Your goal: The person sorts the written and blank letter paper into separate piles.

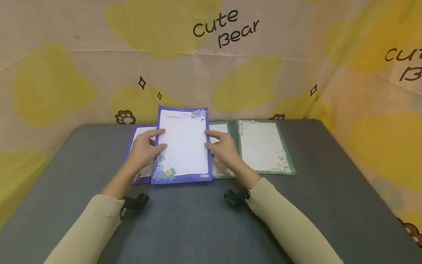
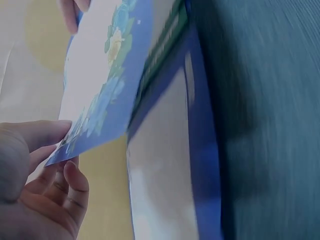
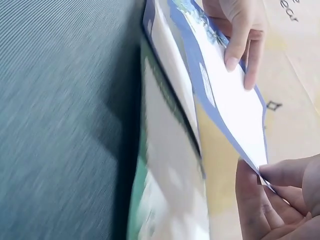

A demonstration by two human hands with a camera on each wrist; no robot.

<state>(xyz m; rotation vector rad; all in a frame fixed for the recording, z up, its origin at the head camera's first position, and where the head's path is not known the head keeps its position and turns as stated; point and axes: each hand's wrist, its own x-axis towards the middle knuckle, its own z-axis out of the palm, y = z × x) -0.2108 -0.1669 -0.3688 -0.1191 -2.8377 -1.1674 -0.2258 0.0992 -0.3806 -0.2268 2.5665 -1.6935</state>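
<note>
Both hands hold up a sheet of stationery paper (image 1: 184, 146) with a purple border, blue flowers in two corners and a white middle. My left hand (image 1: 143, 148) pinches its left edge between thumb and fingers; my right hand (image 1: 225, 146) pinches the right edge. The wrist views show the sheet lifted off the papers below, slightly bowed. Behind it, at left, lies another purple-bordered sheet (image 1: 141, 179). A green-bordered sheet (image 1: 224, 169) shows to its right, partly covered. How many sheets each hand holds I cannot tell.
Farther right lies a green-bordered paper (image 1: 262, 146) with floral corners, near the table's back edge. The table (image 1: 184, 227) is dark grey. A yellow-patterned cloth (image 1: 184, 69) hangs behind it. Dark wrist devices (image 1: 136, 201) are worn on both arms.
</note>
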